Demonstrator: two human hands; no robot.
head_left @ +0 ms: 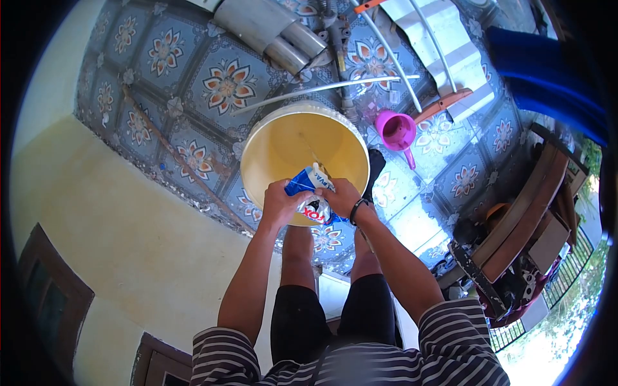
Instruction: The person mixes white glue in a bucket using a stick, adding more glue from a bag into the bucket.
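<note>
A blue and white plastic packet (300,183) with red lettering is held in front of me, its top tilted over a large white bucket (273,149) with a yellowish inside. My left hand (280,201) pinches the packet's left side, fingers closed. On its right side my right hand (343,195), with a dark band at the wrist, also grips it. A thin pale streak shows inside the bucket beyond the packet's top. The bucket stands on the tiled floor in front of my legs, and both hands are over its near rim.
A pink dipper (395,130) lies right of the bucket. Beyond are a white curved rod (322,87), metal cylinders (270,32) and a corrugated sheet (430,38). A stick (187,164) lies at the left; wooden furniture (524,206) stands at the right.
</note>
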